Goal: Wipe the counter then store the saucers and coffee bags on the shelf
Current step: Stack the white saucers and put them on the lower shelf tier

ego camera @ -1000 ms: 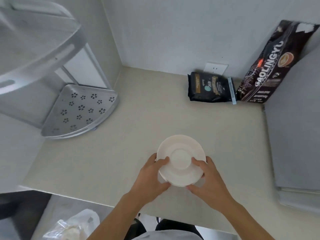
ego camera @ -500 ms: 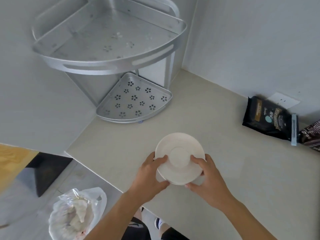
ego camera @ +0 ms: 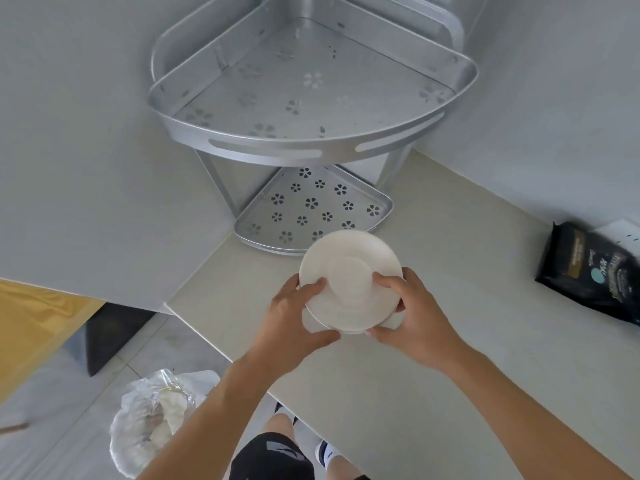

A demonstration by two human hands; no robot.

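A small stack of white saucers (ego camera: 349,268), upside down, is held above the beige counter (ego camera: 450,341). My left hand (ego camera: 294,317) grips its left rim and my right hand (ego camera: 412,317) grips its right rim. Just beyond the stack stands a silver two-tier corner shelf (ego camera: 270,147) with flower-shaped holes; its lower tier (ego camera: 311,206) rests on the counter and its upper tier is bare. A black coffee bag (ego camera: 588,271) lies at the right edge against the wall.
Grey walls meet behind the shelf. A white wall socket (ego camera: 623,233) shows behind the coffee bag. Below the counter's front edge, a bin lined with a clear plastic bag (ego camera: 152,417) stands on the floor to the left.
The saucers and both hands have moved forward and to the left, closer to the shelf. The view has swung left and up, so the upper tier fills the top and the tall coffee bag has left view.
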